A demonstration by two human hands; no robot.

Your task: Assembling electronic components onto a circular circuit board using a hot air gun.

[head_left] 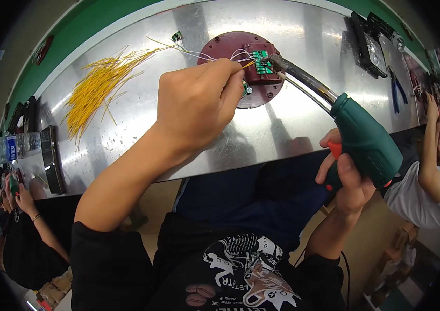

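Observation:
My right hand (349, 171) is wrapped round the handle of a green soldering gun (367, 135), one finger by its red trigger. The gun's tip and thin feed tube reach a small green circuit board (262, 62) on a dark red round housing (225, 44). Between thumb and forefinger, my left hand (196, 101) pinches a yellow wire (248, 65), whose end lies at the board. White wires (194, 52) run from the board to a tiny green board (177, 36). Part of the housing is hidden behind my left hand.
A pile of yellow wires (95, 90) lies left on the metal table (142, 119). Further left are a phone (51, 158) and a plastic bottle (15, 147). Blue-handled pliers (397, 90) and a black tray (369, 46) are at right. Other people work at both sides.

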